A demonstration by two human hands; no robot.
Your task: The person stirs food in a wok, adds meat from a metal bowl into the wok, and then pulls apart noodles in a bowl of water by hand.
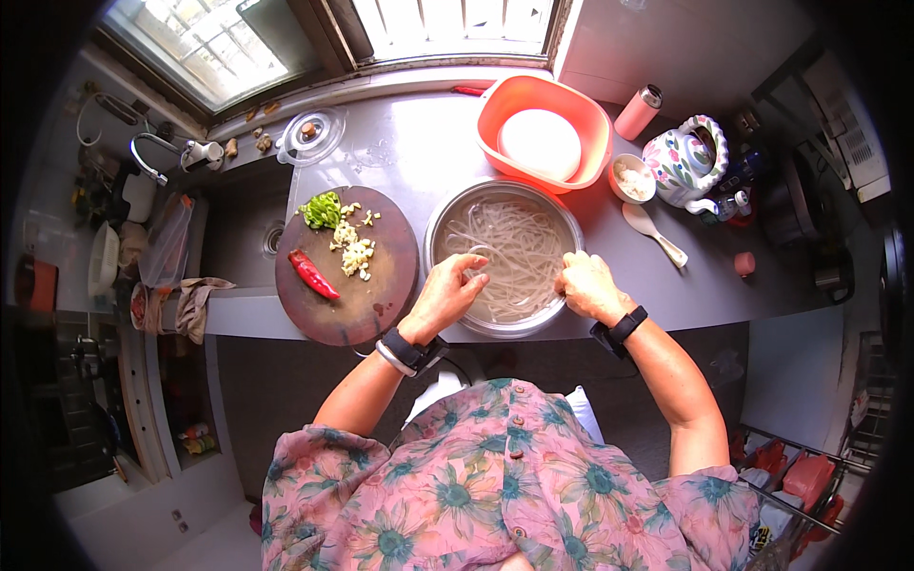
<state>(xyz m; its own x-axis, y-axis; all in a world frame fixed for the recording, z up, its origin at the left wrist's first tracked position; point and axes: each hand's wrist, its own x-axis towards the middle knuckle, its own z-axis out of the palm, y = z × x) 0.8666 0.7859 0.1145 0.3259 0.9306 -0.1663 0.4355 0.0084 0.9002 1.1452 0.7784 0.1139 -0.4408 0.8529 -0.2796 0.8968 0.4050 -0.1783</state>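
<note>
A round metal basin (505, 331) at the counter's front edge holds long, translucent flat noodles (510, 246) in water. My left hand (448, 291) reaches over its left rim, thumb and index finger apart above the noodles. At the right rim, my right hand (588, 287) is curled with its fingertips at the basin's inner side; whether it grips the rim or a noodle is hidden. To the left lies a round wooden chopping board (350, 307). On it are a red chili pepper (313, 274), chopped garlic (355, 253) and sliced green pepper (320, 210).
Behind the basin stands an orange plastic tub (604, 146) with a white round object (540, 145) inside. Rightward are a small bowl (633, 178), a white spoon (653, 234), a floral teapot (675, 160) and a pink flask (638, 112). A sink (239, 235) lies left, a glass lid (314, 139) behind the board.
</note>
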